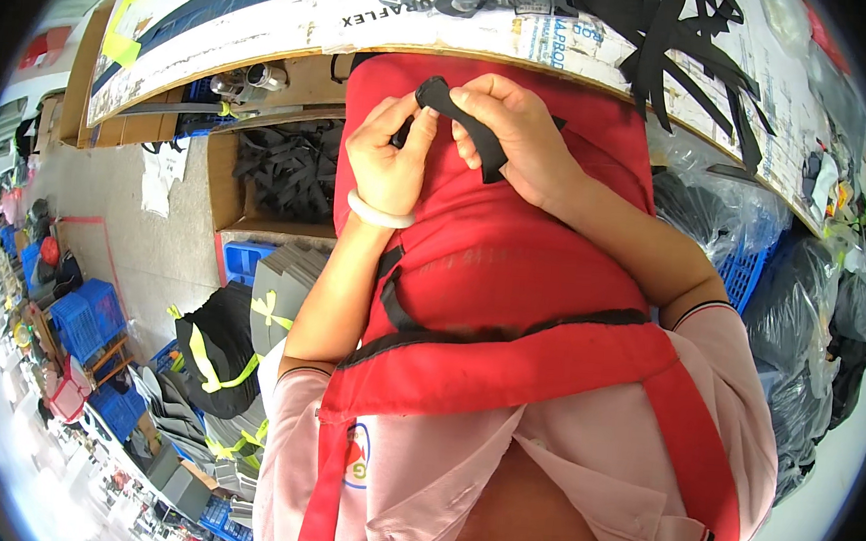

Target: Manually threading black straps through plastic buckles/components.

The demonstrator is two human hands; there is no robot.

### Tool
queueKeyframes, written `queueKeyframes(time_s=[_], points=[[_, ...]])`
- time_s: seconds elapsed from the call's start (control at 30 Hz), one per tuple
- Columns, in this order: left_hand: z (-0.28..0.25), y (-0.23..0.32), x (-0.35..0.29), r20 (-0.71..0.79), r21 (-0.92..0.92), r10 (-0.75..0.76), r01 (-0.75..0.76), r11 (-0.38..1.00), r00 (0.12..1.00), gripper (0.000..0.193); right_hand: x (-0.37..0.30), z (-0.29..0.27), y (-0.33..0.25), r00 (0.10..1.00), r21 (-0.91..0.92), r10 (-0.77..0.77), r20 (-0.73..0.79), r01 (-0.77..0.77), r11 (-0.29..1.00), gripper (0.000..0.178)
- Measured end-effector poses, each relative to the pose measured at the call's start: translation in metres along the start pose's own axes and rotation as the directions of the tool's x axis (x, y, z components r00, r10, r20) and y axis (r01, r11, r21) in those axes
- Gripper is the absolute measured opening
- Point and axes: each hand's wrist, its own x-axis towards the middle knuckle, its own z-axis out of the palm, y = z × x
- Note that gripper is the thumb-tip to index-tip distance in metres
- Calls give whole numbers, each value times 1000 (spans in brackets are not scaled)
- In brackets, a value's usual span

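Note:
A short black fabric strap (479, 134) is held between my two hands, above the red apron (515, 226) on my lap. My left hand (388, 161), with a white bangle at its wrist, pinches the strap's folded upper end between thumb and fingers. My right hand (517, 137) is closed on the strap from the other side, thumb on top. The strap's wider end hangs below the right thumb. Some dark material shows behind the left fingers, and what it belongs to is hidden.
A worktable (604, 68) lies ahead, with a heap of black straps (680, 48) hanging over its edge. Below it on the left stands a cardboard box (222, 183) of black pieces. Stacked grey pieces (289, 272) are at my left, plastic bags (793, 302) at my right.

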Motion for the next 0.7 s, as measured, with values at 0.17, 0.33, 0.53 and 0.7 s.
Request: queueKeyframes(time_s=[0.17,0.33,0.53,0.7], points=[[-2,-1,-3,47,132,100,-105,986,994,15,3,0,-1,996,8,-65,53,65,998,19],[1,4,-7,56,68,-72,68,995,996,11,11,-12,15,997,-84,-63,36,66,994,17],[-3,-2,-5,188,179,150,-184,966,971,12,16,-23,6,987,-97,25,159,-10,995,27],[-8,-7,-2,413,-611,-552,670,421,724,21,19,-24,17,950,-388,-250,187,305,870,13]])
